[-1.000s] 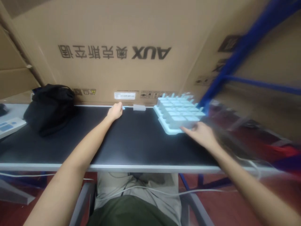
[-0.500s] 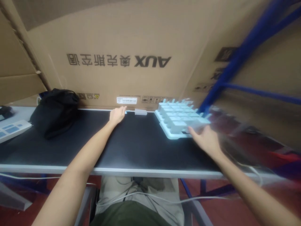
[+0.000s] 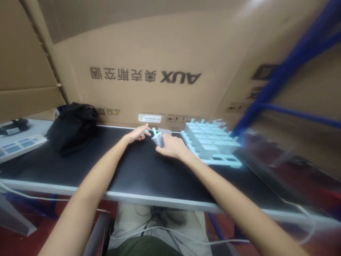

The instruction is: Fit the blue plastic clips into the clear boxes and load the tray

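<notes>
My right hand [image 3: 172, 146] is closed round a small pale blue piece [image 3: 158, 138] with a short stick on top, held just above the black table top [image 3: 138, 167]. My left hand [image 3: 137, 134] lies at the table's far edge with its fingers stretched toward that piece. A pale blue tray [image 3: 211, 145] of several like pieces stands right of my right hand; its near slots look empty. A small grey block [image 3: 166, 131] lies by the cardboard wall, partly hidden behind the held piece.
A black bag [image 3: 74, 126] sits at the far left of the table. A white power strip [image 3: 18, 145] lies on a side surface at the left. Large cardboard boxes [image 3: 149, 71] wall the back. Blue shelf bars [image 3: 287, 71] rise at the right.
My right hand has left the tray's near corner and moved left with one pale blue piece, ending beside my left hand. The left hand has opened its fingers toward it.
</notes>
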`<control>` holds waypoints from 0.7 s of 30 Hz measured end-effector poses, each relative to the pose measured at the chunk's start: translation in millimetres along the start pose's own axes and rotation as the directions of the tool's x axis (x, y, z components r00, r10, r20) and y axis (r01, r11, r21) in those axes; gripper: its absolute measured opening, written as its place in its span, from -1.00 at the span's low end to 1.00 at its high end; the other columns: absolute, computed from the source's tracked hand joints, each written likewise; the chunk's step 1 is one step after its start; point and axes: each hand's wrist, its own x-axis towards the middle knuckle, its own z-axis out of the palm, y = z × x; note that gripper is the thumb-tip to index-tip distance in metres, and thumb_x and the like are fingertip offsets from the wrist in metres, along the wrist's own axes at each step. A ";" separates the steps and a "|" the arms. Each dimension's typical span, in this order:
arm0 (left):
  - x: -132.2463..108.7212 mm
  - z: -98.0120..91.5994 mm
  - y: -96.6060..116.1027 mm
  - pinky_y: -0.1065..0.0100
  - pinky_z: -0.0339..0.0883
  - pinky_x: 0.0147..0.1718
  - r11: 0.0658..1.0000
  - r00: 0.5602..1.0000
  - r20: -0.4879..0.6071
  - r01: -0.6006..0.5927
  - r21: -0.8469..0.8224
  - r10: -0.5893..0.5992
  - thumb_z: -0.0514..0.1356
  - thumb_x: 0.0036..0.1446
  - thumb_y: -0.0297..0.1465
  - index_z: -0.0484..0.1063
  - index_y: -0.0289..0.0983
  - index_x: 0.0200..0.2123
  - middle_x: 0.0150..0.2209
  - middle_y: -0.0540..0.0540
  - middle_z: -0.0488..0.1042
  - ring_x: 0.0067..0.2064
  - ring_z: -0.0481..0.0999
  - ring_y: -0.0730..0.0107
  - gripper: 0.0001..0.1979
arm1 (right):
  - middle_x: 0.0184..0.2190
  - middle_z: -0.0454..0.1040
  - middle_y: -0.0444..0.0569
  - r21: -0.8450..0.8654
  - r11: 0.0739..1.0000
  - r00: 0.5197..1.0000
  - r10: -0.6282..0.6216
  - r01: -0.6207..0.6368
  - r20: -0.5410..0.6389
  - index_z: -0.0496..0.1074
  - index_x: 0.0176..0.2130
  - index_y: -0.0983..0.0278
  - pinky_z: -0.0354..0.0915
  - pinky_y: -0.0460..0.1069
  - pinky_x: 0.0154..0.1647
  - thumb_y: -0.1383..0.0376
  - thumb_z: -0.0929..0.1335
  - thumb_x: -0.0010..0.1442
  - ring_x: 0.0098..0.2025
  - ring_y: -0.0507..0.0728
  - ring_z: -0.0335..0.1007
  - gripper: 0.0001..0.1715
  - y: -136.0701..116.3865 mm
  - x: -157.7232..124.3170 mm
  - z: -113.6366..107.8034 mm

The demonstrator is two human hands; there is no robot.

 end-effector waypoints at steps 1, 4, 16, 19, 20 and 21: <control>-0.6 -0.2 -2.3 0.47 0.05 -0.59 1.000 0.999 0.044 0.019 0.022 -0.020 0.15 0.33 0.12 0.53 -0.26 -0.02 -0.12 -0.25 0.68 -0.53 0.35 0.53 -0.44 | 0.15 0.52 0.29 0.005 1.000 1.000 -0.012 0.012 0.009 0.37 0.13 0.33 0.39 0.22 0.04 -0.05 0.31 0.24 0.09 0.46 0.54 -0.35 -4.7 14.7 8.1; -2.0 -0.7 -5.9 0.48 0.05 -0.60 0.996 0.998 0.064 0.012 0.085 -0.018 0.28 0.28 0.03 0.60 -0.29 -0.10 -0.22 -0.20 0.68 -0.53 0.39 0.54 -0.53 | 0.21 0.48 0.31 0.034 0.999 0.999 -0.039 0.040 -0.033 0.33 0.15 0.33 0.39 0.19 0.08 0.04 0.32 0.27 0.20 0.42 0.47 -0.41 -9.0 42.1 32.7; 0.2 -15.2 -17.0 0.39 0.51 -0.31 0.997 0.997 -0.077 -0.014 -0.071 0.009 0.51 0.13 -0.30 0.64 -0.40 -0.21 -0.27 -0.28 0.68 -0.33 0.67 0.35 -0.71 | 0.03 0.58 0.21 0.078 0.996 0.995 0.049 -0.042 -0.091 0.26 0.24 0.19 0.41 0.19 -0.02 -0.18 0.24 0.34 0.02 0.43 0.58 -0.30 -11.2 38.2 52.7; 9.6 -22.6 -29.6 0.32 0.56 -0.16 0.988 0.937 -0.324 -0.149 -0.043 0.127 0.46 0.19 -0.30 0.62 -0.40 -0.22 -0.26 -0.23 0.67 -0.29 0.67 0.37 -0.74 | 0.02 0.58 0.22 0.059 0.998 0.994 0.027 -0.020 -0.111 0.26 0.27 0.18 0.41 0.21 -0.03 -0.22 0.22 0.35 0.01 0.44 0.59 -0.25 -10.4 38.3 54.3; 12.6 -26.2 -33.5 0.31 0.56 -0.10 0.984 0.909 -0.388 -0.179 -0.026 0.155 0.42 0.24 -0.27 0.61 -0.39 -0.19 -0.24 -0.22 0.67 -0.27 0.67 0.38 -0.74 | 0.02 0.59 0.23 0.054 0.998 0.994 0.030 -0.024 -0.110 0.27 0.28 0.18 0.41 0.21 -0.03 -0.21 0.22 0.36 0.01 0.44 0.59 -0.26 -10.3 38.5 54.9; 15.5 -29.9 -37.2 0.30 0.56 -0.04 0.980 0.884 -0.432 -0.200 -0.006 0.178 0.37 0.28 -0.26 0.61 -0.38 -0.16 -0.21 -0.21 0.67 -0.23 0.67 0.38 -0.73 | 0.02 0.59 0.23 0.050 0.998 0.994 0.034 -0.029 -0.105 0.27 0.28 0.18 0.41 0.21 -0.03 -0.20 0.21 0.36 0.01 0.43 0.59 -0.26 -10.4 38.6 55.4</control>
